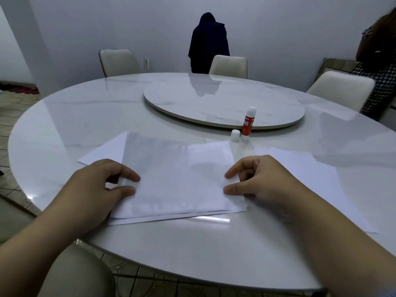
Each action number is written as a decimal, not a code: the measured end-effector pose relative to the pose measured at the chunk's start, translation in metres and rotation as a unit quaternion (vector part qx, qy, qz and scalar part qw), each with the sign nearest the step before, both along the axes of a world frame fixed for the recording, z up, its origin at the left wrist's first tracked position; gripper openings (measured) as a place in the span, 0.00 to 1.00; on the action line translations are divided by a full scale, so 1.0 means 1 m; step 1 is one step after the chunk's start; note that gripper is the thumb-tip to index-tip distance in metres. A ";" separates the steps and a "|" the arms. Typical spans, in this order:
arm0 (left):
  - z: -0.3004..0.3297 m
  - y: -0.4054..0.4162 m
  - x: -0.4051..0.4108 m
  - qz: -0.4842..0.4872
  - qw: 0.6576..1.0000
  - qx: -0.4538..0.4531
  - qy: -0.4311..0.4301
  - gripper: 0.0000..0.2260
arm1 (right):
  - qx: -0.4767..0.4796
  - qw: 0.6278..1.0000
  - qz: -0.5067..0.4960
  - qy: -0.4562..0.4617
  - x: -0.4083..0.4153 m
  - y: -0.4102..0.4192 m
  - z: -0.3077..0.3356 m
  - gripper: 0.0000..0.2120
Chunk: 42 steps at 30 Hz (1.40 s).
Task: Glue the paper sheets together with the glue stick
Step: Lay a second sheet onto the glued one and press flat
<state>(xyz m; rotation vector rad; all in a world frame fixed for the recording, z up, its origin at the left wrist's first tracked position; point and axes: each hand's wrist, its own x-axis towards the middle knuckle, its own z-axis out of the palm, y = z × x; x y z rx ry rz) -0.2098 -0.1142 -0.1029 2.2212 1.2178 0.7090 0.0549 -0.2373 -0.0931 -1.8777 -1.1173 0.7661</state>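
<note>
Two hands work at the near edge of the round white bench [64, 129]. The left hand [94, 185] pinches the left edge of the top paper sheet [175, 174] between thumb and forefinger; the right hand [263, 181] pinches its right edge the same way. That sheet lies on a second sheet [100, 151] whose corner juts out toward 10 o'clock. A third sheet [317, 181] lies at 3 o'clock, partly under the right hand. One glue stick [247, 123] stands upright at 1 o'clock from the top sheet, and one white cap [235, 135] stands just beside it. One round turntable [222, 101] sits behind. Three chairs [229, 63] and one dark garment [208, 42] stand at 12 o'clock.
</note>
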 end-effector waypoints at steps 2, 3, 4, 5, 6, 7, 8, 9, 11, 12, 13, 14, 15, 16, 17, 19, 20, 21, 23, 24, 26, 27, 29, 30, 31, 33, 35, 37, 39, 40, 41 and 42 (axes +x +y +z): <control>-0.001 0.001 -0.001 -0.004 1.000 0.009 0.004 0.12 | -0.001 1.000 0.000 -0.004 0.000 0.000 0.000 0.11; -0.002 0.001 -0.001 -0.005 1.000 0.011 0.003 0.12 | -0.002 1.000 0.002 -0.004 0.000 0.000 0.001 0.11; -0.002 0.002 -0.002 -0.005 1.000 0.010 0.003 0.12 | -0.003 1.000 0.003 -0.003 0.000 0.000 0.001 0.11; -0.002 0.002 -0.002 -0.005 1.000 0.009 0.004 0.12 | -0.004 1.000 0.003 -0.002 0.000 0.000 0.001 0.11; -0.002 0.002 -0.003 -0.005 1.000 0.007 0.004 0.12 | -0.005 1.000 0.004 -0.001 0.000 0.000 0.001 0.11; -0.002 0.002 -0.003 -0.005 1.000 0.007 0.004 0.12 | -0.005 1.000 0.004 0.001 0.000 -0.001 0.001 0.11; -0.002 0.002 -0.003 -0.006 1.000 0.006 0.003 0.12 | -0.005 1.000 0.005 0.001 0.000 -0.001 0.001 0.11; -0.002 0.001 -0.003 -0.007 1.000 0.007 0.003 0.12 | -0.005 1.000 0.006 0.000 0.000 -0.002 0.001 0.11; -0.002 0.001 -0.003 -0.009 1.000 0.009 0.004 0.13 | -0.005 1.000 0.008 0.001 -0.001 -0.002 0.001 0.11; -0.002 0.001 -0.004 -0.009 1.000 0.009 0.006 0.13 | -0.006 1.000 0.008 0.001 -0.001 -0.002 0.001 0.11; -0.002 0.001 -0.004 -0.011 1.000 0.011 0.009 0.13 | -0.006 1.000 0.008 0.000 -0.002 -0.003 0.001 0.11; -0.002 0.001 -0.004 -0.013 1.000 0.014 0.012 0.13 | -0.007 1.000 0.008 -0.002 -0.002 -0.003 0.001 0.11; -0.003 0.001 -0.003 -0.015 1.000 0.016 0.014 0.13 | -0.008 1.000 0.007 -0.002 -0.002 -0.003 0.001 0.12; -0.002 0.000 -0.003 -0.015 1.000 0.017 0.016 0.13 | -0.008 1.000 0.006 -0.004 -0.002 -0.003 0.001 0.12; -0.002 0.000 -0.002 -0.016 1.000 0.019 0.018 0.13 | -0.008 1.000 0.006 -0.007 -0.002 -0.004 0.001 0.12; -0.002 -0.001 -0.001 -0.018 0.999 0.027 0.022 0.13 | -0.008 1.000 0.005 -0.013 -0.003 -0.004 0.001 0.12; -0.002 -0.002 -0.001 -0.020 0.999 0.033 0.023 0.13 | -0.008 1.000 0.004 -0.017 -0.004 -0.004 0.001 0.12; -0.002 -0.003 -0.001 -0.022 0.999 0.040 0.026 0.13 | -0.008 1.000 0.003 -0.020 -0.004 -0.004 0.001 0.12; -0.001 -0.004 0.000 -0.028 0.998 0.051 0.036 0.14 | -0.009 1.000 0.000 -0.029 -0.005 -0.004 0.001 0.11; -0.001 -0.005 0.001 -0.030 0.997 0.051 0.046 0.13 | -0.010 0.999 -0.002 -0.038 -0.006 -0.004 0.002 0.12; -0.001 -0.006 0.002 -0.028 0.993 0.058 0.094 0.12 | -0.012 0.997 -0.011 -0.070 -0.010 -0.004 0.003 0.12; -0.001 -0.006 0.002 -0.015 0.989 0.067 0.130 0.10 | -0.015 0.995 -0.019 -0.099 -0.012 -0.005 0.004 0.13; -0.002 -0.005 0.004 0.026 0.981 0.086 0.171 0.06 | -0.021 0.984 -0.045 -0.171 -0.013 -0.005 0.005 0.15; 0.000 -0.006 0.006 0.040 0.981 0.091 0.164 0.07 | -0.009 0.979 -0.059 -0.197 -0.013 -0.005 0.006 0.15; 0.003 -0.008 0.010 0.047 0.985 0.097 0.136 0.09 | 0.023 0.974 -0.072 -0.214 -0.015 -0.004 0.008 0.14; 0.010 -0.013 0.025 0.049 0.991 0.104 0.071 0.14 | 0.105 0.962 -0.081 -0.238 -0.025 0.008 0.012 0.09; 0.009 -0.014 0.050 0.021 0.992 0.101 0.075 0.20 | 0.090 0.952 -0.026 -0.291 -0.042 0.030 0.009 0.15; -0.003 -0.013 0.071 -0.017 0.986 0.085 0.145 0.23 | 0.004 0.933 0.059 -0.355 -0.061 0.050 -0.006 0.22; -0.017 -0.008 0.080 -0.038 0.973 0.075 0.215 0.25 | -0.069 0.915 0.104 -0.383 -0.069 0.060 -0.021 0.25; -0.021 -0.005 0.080 -0.040 0.968 0.070 0.238 0.25 | -0.091 0.913 0.113 -0.382 -0.068 0.063 -0.026 0.26; -0.023 -0.003 0.079 -0.042 0.965 0.068 0.250 0.25 | -0.105 0.913 0.116 -0.377 -0.066 0.063 -0.028 0.26; -0.023 -0.002 0.076 -0.046 0.964 0.067 0.255 0.25 | -0.113 0.914 0.118 -0.372 -0.063 0.062 -0.028 0.26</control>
